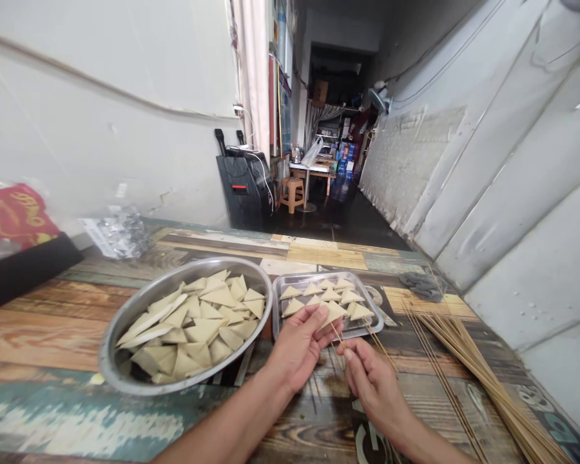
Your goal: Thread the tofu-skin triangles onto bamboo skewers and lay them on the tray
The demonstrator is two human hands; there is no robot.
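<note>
My left hand (302, 341) pinches a pale triangular tofu piece (334, 312) over the near edge of a metal tray (377, 322). Closed around a thin bamboo skewer (339, 336), my right hand (370, 377) is just right of it. The skewer's upper end meets the lower edge of the triangle; whether it goes in I cannot tell. Rows of similar triangles (326, 284) lie in the tray, and some skewers stick out over its near side. To the left, a large steel bowl (107, 361) holds many loose triangles (207, 330).
A bundle of bamboo skewers (483, 367) lies on the right of the wood-patterned table (53, 348). Behind it is a grey cloth (423, 285). A clear plastic bag (118, 232) and a red package (17, 216) sit at the back left. A black speaker-like case (245, 183) stands beyond the table.
</note>
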